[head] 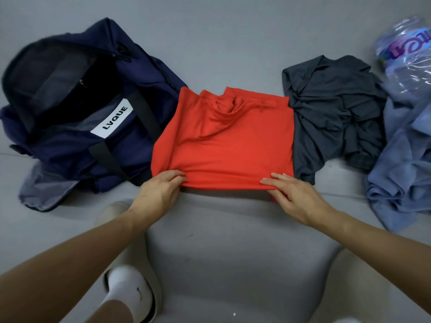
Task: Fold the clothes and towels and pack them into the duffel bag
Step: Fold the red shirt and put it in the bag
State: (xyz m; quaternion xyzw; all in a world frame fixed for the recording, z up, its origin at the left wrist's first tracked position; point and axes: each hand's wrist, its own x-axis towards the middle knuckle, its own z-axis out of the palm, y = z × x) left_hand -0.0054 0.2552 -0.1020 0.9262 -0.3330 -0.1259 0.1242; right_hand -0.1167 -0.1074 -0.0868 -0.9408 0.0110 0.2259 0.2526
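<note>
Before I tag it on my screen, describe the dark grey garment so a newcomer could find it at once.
Start at the navy duffel bag on the left, then cross the red shirt in the middle. The dark grey garment lies crumpled against that shirt's right edge; it is charcoal, unlike the paler blue cloth further right.

1 view, from a wide-angle camera on the person's head, faces forward and steeply down at the grey floor point(210, 31). It sits close: the left forearm point(77, 255) and right forearm point(373, 241) run in from the lower corners, above a slippered foot point(130, 292). The red shirt point(224, 145) holds the centre, the duffel bag point(58, 148) the left, and a plastic bag point(405, 50) the upper right edge.
</note>
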